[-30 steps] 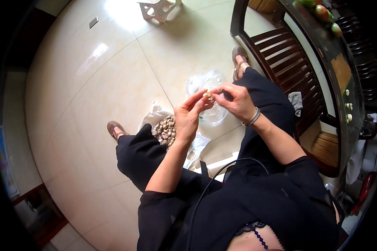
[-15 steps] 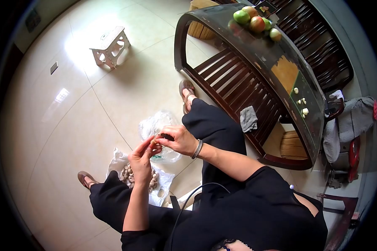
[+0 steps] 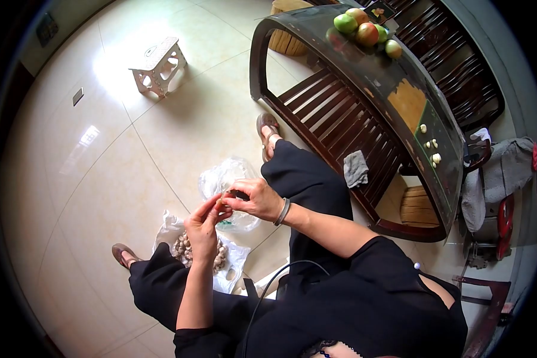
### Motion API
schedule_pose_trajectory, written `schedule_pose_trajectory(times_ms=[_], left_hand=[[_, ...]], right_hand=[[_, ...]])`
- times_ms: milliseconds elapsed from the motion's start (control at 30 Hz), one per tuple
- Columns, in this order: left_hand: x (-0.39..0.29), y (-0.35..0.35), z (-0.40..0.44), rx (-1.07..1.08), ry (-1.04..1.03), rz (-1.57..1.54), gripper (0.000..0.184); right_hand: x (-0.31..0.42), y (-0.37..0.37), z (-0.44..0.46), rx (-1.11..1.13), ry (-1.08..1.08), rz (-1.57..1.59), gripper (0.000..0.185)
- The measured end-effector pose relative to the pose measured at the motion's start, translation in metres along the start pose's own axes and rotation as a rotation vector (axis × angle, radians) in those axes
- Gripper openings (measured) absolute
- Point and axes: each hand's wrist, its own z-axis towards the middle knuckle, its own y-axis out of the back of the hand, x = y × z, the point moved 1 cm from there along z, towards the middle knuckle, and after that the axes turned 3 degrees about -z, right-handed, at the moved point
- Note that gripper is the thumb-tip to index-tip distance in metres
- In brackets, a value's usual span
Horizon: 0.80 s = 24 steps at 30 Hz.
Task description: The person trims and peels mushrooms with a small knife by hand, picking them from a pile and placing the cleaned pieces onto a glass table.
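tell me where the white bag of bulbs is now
In the head view, the white bag lies on the floor below and left of centre, partly hidden behind the left hand.

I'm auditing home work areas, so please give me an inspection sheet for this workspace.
Surface: shiny tiled floor; dark table alongside.
Job's things: small bulbs in a white bag; clear bag nearby; small piece between both hands, mostly hidden.
Clutter: fruit and white pieces on the table; grey cloth below its top.
Hands: left hand and right hand meet, pinching the small piece.
Cables: one black cable, curving over dark clothing.
Surroundings: stool standing on the floor.
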Motion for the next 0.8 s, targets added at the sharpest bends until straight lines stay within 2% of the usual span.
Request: schedule_pose_trajectory(times_ms=[400,500,600,800], left_hand=[[-0.0019,0.0019,-0.0001,0.021,0.014,-0.004,0.02],[-0.0016,0.002,-0.0001,0.027,-0.004,0.013,0.02],[-0.0017,0.0014,-0.0003,0.029,-0.023,0.058,0.019],[-0.0022,0.0018,-0.0006,0.033,-0.023,0.081,0.019]], right_hand=[[-0.0005,0.0044,0.0024,0.096,-0.171,0.224,0.016],[-0.0056,0.0006,0.0011,0.065,-0.158,0.253,0.017],[-0.0022,0.0038,0.0021,0.066,-0.084,0.089,0.017],[0.0006,0.0027,0.0013,0.052,-0.159,0.124,0.019]])
